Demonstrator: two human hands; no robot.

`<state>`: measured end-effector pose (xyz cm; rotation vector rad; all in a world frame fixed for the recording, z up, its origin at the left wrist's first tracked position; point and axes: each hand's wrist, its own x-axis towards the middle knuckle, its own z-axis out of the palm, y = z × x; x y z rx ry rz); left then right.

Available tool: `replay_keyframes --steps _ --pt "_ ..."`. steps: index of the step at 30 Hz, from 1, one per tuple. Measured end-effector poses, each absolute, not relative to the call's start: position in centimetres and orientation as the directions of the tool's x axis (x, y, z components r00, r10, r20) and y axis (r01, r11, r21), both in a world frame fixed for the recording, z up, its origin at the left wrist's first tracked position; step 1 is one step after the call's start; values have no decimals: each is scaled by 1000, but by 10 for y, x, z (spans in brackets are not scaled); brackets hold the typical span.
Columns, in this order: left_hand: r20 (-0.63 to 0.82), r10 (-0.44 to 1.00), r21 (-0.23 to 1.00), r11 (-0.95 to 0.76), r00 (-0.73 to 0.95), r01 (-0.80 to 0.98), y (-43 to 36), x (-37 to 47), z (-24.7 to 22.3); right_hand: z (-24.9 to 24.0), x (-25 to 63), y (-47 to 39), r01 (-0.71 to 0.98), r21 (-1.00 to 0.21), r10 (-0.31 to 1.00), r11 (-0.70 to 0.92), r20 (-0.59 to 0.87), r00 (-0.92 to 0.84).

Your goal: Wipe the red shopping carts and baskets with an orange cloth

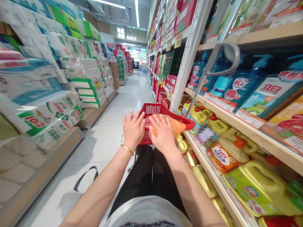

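Observation:
A red plastic basket (153,109) stands before my legs, with a long grey pull handle (233,53) slanting up to the right. My left hand (133,130) is over its left side, fingers spread and stretched forward. An orange item (178,126), perhaps a bag or cloth, lies at the top of the basket. My right hand (162,132) rests flat on or just over it, fingers extended and apart. The palms and whatever lies beneath them are hidden.
Shelves on the right hold yellow detergent jugs (262,186) and blue pump bottles (246,78). Stacked tissue packs (54,113) line the left. A tiled aisle (132,86) runs ahead. A pale bag with a dark strap (73,198) is low at left.

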<state>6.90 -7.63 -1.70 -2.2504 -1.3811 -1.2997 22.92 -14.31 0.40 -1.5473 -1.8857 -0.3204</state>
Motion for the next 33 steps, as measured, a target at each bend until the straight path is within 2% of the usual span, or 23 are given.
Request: replay_keyframes --steps 2,3,7,10,12,16,19,21,23,25,27,29,33 --pt "758 624 249 -546 190 800 -76 67 -17 9 221 -144 921 -196 778 336 608 -154" --pt "757 625 247 -547 193 800 -77 67 -17 10 226 -144 923 -214 788 318 601 -132" --pt "753 629 262 -555 192 789 -77 69 -17 11 281 -144 929 -364 824 59 543 161" --pt "757 631 282 -550 170 786 -77 72 -18 11 297 -143 921 -384 811 -69 516 276" --pt "760 629 284 -546 162 788 -76 72 -18 11 279 -143 943 -333 811 -19 547 210" --pt "757 627 264 -552 185 791 -75 68 -18 14 216 -139 948 -213 810 237 581 -72" --pt "751 629 257 -556 198 790 -76 65 -17 15 208 -137 930 -213 804 300 581 -126" --pt "750 627 252 -563 208 787 -77 65 -17 11 230 -140 934 -267 812 236 583 -39" --pt "750 627 255 -569 211 782 -78 67 -16 6 264 -144 934 -342 809 101 575 123" --pt "751 631 272 -566 196 779 -78 69 -16 2 292 -145 913 -404 769 -55 566 297" --pt "754 633 288 -561 177 776 -78 71 -17 0 300 -145 893 -429 732 -138 563 384" --pt "756 633 296 -559 168 774 -77 71 -17 0 283 -144 908 -406 738 -107 580 346" --pt "752 631 280 -568 191 774 -76 67 -19 5 217 -141 949 -268 789 163 613 38"
